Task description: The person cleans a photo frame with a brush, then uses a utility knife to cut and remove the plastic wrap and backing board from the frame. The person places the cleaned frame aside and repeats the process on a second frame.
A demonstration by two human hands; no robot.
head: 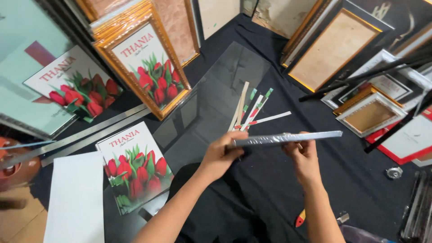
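Observation:
Both my hands hold a flat, plastic-wrapped picture frame (288,137) edge-on above the black cloth (270,189). My left hand (222,155) grips its left end and my right hand (302,155) holds it near the middle. Just beyond my hands lie several thin paper strips (252,110) on a sheet of glass (211,99). A tulip print (135,168) lies to the left of my left arm.
A gold-framed tulip picture (146,60) leans at the back left, beside another tulip print (76,87). Long metal rulers (85,135) lie left. Stacked frames (360,76) crowd the right. A white sheet (76,198) lies front left; a small red tool (300,219) near my right arm.

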